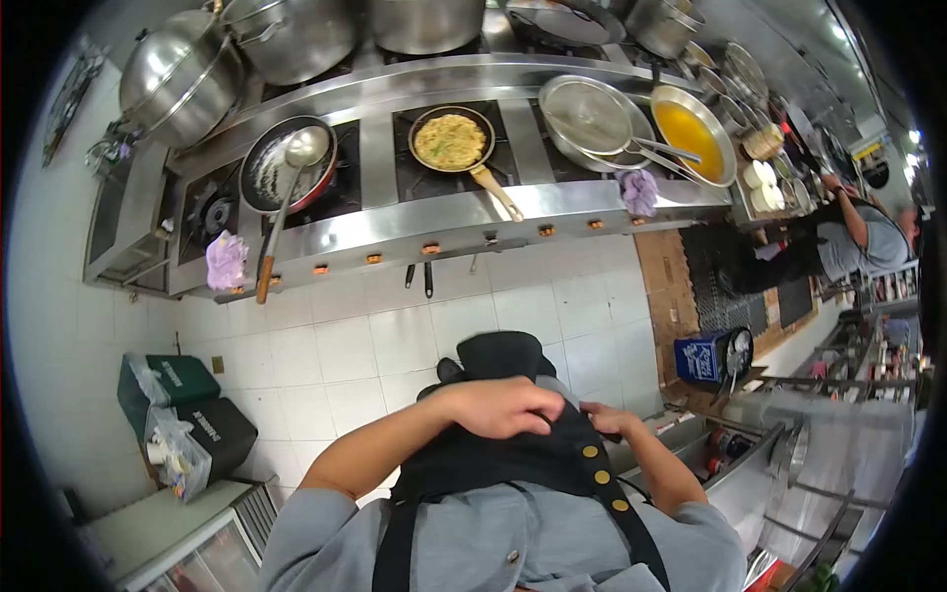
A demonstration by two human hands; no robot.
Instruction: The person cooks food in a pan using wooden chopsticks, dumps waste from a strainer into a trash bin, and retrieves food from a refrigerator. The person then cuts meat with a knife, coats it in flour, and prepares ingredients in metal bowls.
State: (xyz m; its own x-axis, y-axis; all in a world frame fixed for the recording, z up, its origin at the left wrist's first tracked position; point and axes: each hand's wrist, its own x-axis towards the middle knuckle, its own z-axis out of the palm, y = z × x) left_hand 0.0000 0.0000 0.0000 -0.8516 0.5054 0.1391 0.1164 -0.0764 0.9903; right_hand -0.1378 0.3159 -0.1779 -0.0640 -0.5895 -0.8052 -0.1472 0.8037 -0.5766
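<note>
My left hand (508, 407) is closed in front of my black apron (464, 459), its fingers curled by a dark bit that may be apron cloth. My right hand (614, 420) is bent in at the apron's other side, beside its gold buttons (602, 477). Its fingers are closed around something dark that I cannot make out. Both hands are well apart from the stove. Over there, an omelette (449, 141) lies in a frying pan with a pale handle (496, 192). A ladle (307, 146) rests in a red-sided pan (258, 178) to the left.
On the stove's right stand a strainer (587, 116) over a bowl and a pan of yellow liquid (693, 138). Purple cloths (227, 259) hang at the front edge. Large pots (291, 39) line the back. Bins (204, 444) stand left; another person (858, 237) works at right.
</note>
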